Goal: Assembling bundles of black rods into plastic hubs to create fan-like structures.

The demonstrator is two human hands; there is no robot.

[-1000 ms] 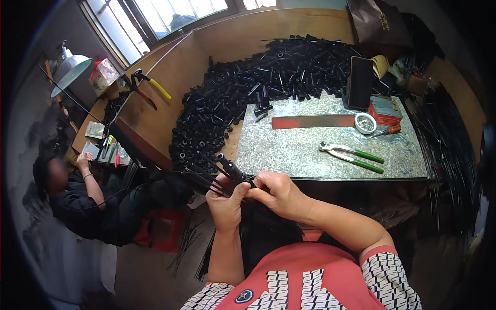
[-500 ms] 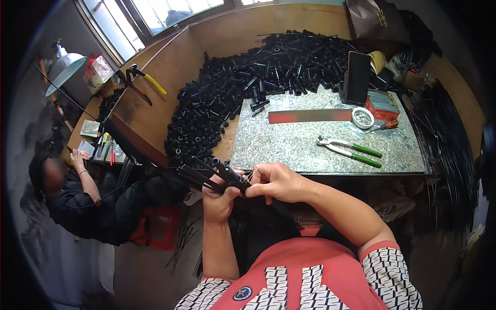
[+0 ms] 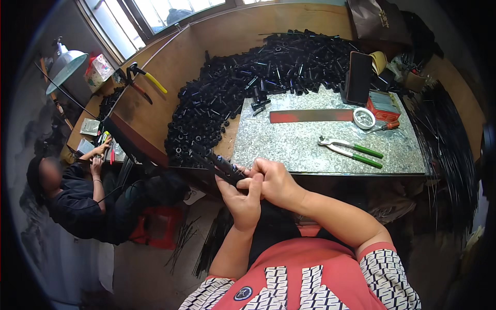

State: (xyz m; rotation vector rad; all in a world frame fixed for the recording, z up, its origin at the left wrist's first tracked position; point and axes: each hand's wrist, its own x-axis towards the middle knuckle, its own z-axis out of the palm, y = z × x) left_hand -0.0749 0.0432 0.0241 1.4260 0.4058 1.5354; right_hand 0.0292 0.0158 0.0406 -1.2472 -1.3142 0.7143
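In front of the bench's front edge, my left hand (image 3: 240, 202) is wrapped round a dark, slim assembly of black rods and tube-like parts (image 3: 219, 165), its far end pointing up and left. My right hand (image 3: 277, 187) is closed at the near end of that assembly, its fingertips pressed together beside my left thumb. Whatever small part lies between those fingertips is hidden. Pliers with green handles (image 3: 356, 152) lie on the speckled work surface (image 3: 289, 147), to the right of my hands.
A large heap of black tubular parts (image 3: 243, 72) covers the bench's back and left. Near the back stand a flat metal bar (image 3: 310, 115), a white bowl (image 3: 363, 118), a red box (image 3: 384, 106) and a phone-like screen (image 3: 358, 77). Long black rods (image 3: 449, 150) hang at right. A co-worker (image 3: 72, 201) sits at left.
My left hand has turned and shifted right, tilting the assembly and bringing its rods closer together. My right fingers have moved in against my left thumb. The co-worker's hands have moved.
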